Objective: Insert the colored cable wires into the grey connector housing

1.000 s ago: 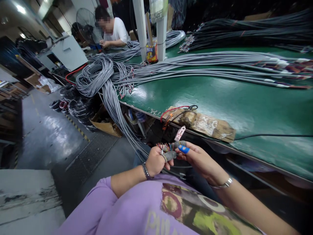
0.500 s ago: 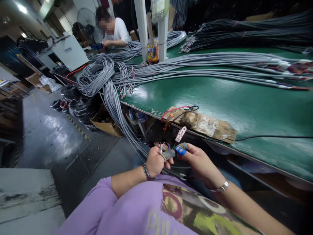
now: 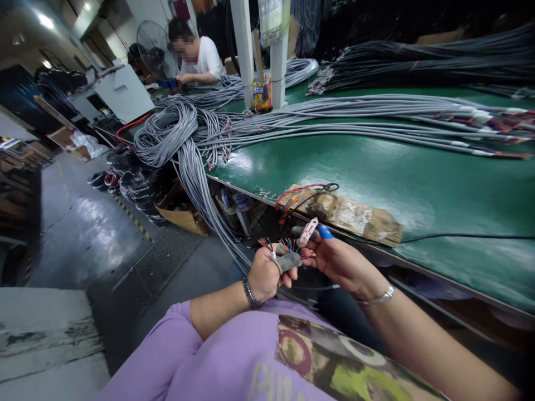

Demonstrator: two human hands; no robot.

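Observation:
My left hand (image 3: 264, 274) is closed around the end of a grey cable, with thin coloured wires (image 3: 287, 245) fanning out above the fist. A grey cover wraps its thumb (image 3: 289, 260). Close on the right is my right hand (image 3: 334, 257), its curled fingers at the tips of thin red wires (image 3: 307, 255). Blue tape (image 3: 325, 231) covers its raised thumb, and a grey cover is on a forefinger. A pale tag-like piece with holes (image 3: 309, 231) overlaps that forefinger in view. Grey cables (image 3: 213, 203) run down from the table towards my left hand.
The green table (image 3: 355, 161) carries long grey cables (image 3: 334, 108) and a dark cable bundle (image 3: 418, 58). On its near edge lies a taped wooden board (image 3: 355, 217) with leads. A white post (image 3: 278, 72) stands behind. Across the table a person in white (image 3: 207, 58) works.
My right hand has shifted slightly and turned, its blue-taped thumb now raised near the pale tag. Red wire tips show at its fingers. My left hand stays nearly in place.

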